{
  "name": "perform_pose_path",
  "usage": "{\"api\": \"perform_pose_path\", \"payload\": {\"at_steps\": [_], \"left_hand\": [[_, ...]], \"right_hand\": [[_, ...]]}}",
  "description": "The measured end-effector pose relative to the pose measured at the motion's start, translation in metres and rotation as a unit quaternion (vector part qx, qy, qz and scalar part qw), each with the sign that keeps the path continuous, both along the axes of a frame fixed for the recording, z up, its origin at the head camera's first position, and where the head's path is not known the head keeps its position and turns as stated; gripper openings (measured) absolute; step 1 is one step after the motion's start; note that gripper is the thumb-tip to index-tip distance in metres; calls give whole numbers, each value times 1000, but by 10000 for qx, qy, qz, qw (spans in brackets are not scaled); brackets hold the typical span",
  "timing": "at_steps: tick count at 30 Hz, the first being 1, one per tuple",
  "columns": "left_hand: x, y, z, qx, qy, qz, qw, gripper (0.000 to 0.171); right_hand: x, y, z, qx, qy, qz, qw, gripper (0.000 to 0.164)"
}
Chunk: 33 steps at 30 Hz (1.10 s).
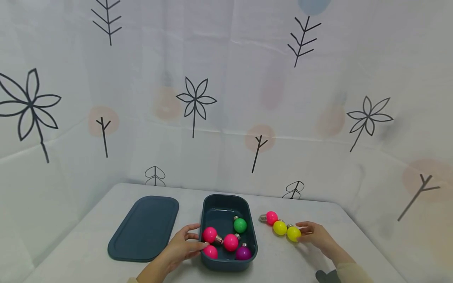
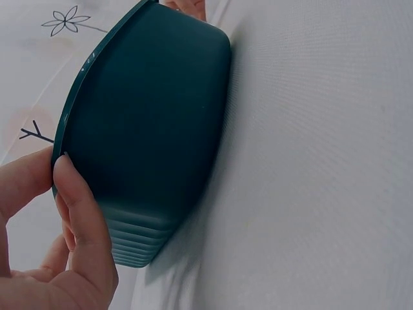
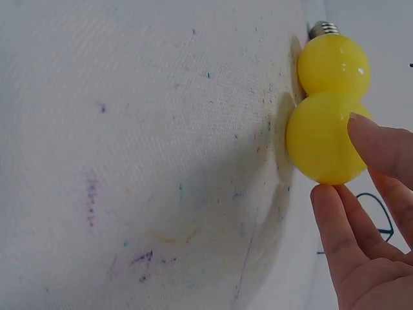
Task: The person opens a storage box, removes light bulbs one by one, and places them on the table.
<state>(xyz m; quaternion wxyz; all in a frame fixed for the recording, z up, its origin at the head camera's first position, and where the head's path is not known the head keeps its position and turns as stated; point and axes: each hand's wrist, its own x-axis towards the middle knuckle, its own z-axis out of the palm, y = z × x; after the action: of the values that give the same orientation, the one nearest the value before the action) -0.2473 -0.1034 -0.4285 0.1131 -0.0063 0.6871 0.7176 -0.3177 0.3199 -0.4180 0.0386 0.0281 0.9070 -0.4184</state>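
Observation:
My left hand (image 1: 182,245) grips the near left rim of a dark teal rectangular container (image 1: 228,265); the left wrist view shows the thumb and fingers pinching its edge (image 2: 71,106). Inside lie several pink light bulbs (image 1: 231,242), a green bulb (image 1: 240,225) and a purple bulb (image 1: 243,253). To the right, a row on the white table has a pink bulb (image 1: 271,217) and two yellow bulbs. My right hand (image 1: 316,237) holds the nearest yellow light bulb (image 1: 293,234) between thumb and fingers, beside the other yellow bulb (image 3: 334,64).
A flat dark teal lid (image 1: 145,228) lies left of the container. A dark grey object (image 1: 327,276) shows by the right forearm at the table's near edge. Behind the table hangs a white cloth (image 1: 226,157) printed with plants.

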Motion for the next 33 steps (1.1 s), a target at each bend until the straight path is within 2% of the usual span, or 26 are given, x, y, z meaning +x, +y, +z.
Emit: {"api": "perform_pose_path", "payload": {"at_steps": [7,25,33], "left_hand": [[0,1,1,-11,10,10,10000,79],[1,1,2,-11,36,0,10000,78],[1,1,2,2,31,-15,10000,78]], "right_hand": [[2,1,6,74,112,-3,9999,57],[-3,18,3,125,28,-244,9996,60],[0,21,10,119,170,-128,9997,59]]}}
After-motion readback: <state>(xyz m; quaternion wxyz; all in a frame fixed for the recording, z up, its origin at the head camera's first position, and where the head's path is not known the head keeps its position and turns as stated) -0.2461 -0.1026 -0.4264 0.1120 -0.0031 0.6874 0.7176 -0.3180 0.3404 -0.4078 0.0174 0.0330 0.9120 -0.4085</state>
